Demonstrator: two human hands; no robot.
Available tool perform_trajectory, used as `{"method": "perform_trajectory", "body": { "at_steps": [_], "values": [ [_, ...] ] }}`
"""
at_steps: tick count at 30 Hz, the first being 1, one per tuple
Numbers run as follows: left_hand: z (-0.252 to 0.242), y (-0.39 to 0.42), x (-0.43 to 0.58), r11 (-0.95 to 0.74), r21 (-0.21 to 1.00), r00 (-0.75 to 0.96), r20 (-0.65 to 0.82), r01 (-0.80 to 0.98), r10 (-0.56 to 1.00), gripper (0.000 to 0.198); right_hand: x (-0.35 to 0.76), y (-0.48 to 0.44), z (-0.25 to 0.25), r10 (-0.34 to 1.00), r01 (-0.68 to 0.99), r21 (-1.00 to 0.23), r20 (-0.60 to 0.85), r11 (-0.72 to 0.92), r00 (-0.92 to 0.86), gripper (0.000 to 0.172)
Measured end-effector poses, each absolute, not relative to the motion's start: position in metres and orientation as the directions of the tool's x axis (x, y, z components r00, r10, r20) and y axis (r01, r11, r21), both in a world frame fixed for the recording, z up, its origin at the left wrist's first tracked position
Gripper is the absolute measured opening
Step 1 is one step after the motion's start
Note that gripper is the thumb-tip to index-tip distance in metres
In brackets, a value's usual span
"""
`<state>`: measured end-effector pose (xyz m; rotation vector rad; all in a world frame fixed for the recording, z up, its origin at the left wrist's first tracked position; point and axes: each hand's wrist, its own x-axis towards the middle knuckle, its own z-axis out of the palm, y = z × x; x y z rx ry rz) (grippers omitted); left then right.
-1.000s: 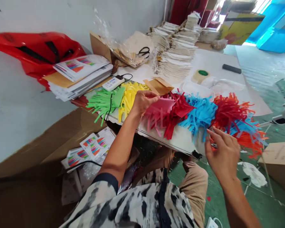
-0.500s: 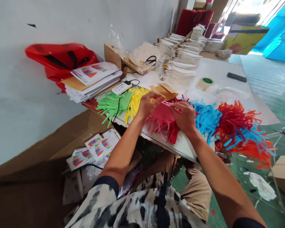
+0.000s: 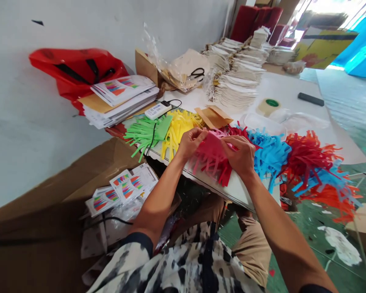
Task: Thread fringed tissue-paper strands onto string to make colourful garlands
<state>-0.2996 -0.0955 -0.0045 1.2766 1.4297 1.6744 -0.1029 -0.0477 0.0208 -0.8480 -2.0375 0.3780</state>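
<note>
Pink fringed paper (image 3: pixel 210 148) is pinched along its top edge between the left hand (image 3: pixel 192 144) and right hand (image 3: pixel 239 156), held close together, over red paper fringe (image 3: pixel 224 177) on a white board (image 3: pixel 234 191), yellow paper fringe (image 3: pixel 178 132) and blue paper fringe (image 3: pixel 271 156) on either side

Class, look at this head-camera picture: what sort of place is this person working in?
Probably a small craft workshop making paper decorations. It shows in the cut fringes of coloured paper, the stacks of bundled cream paper goods behind them, and the piles of printed colour sheets.
</note>
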Motion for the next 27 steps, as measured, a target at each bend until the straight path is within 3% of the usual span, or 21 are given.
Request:
{"method": "perform_trajectory", "body": {
  "at_steps": [5,9,14,21,27],
  "values": [
    [-0.010,-0.096,-0.298,-0.191,0.981,-0.355,0.193,0.042,0.915,0.040,-0.100,-0.049,0.016,0.732,0.298,-0.670,0.600,0.680,-0.322,0.017],
    [-0.019,-0.097,-0.297,-0.208,0.977,-0.306,0.214,0.054,0.928,0.046,-0.098,-0.046,0.009,0.788,0.260,-0.749,0.535,0.609,-0.303,0.018],
    [-0.024,-0.096,-0.302,-0.269,0.954,-0.342,0.299,0.132,0.891,0.038,-0.095,-0.041,0.005,0.762,0.312,-0.697,0.564,0.646,-0.317,0.017],
    [-0.012,-0.105,-0.305,-0.234,0.945,-0.284,0.295,0.230,0.912,0.035,-0.095,-0.040,0.012,0.699,0.275,-0.649,0.598,0.709,-0.391,0.017],
    [-0.009,-0.111,-0.301,-0.148,0.987,-0.273,0.160,0.064,0.949,0.044,-0.096,-0.037,0.008,0.756,0.208,-0.749,0.527,0.629,-0.387,0.020]
  ]
}}
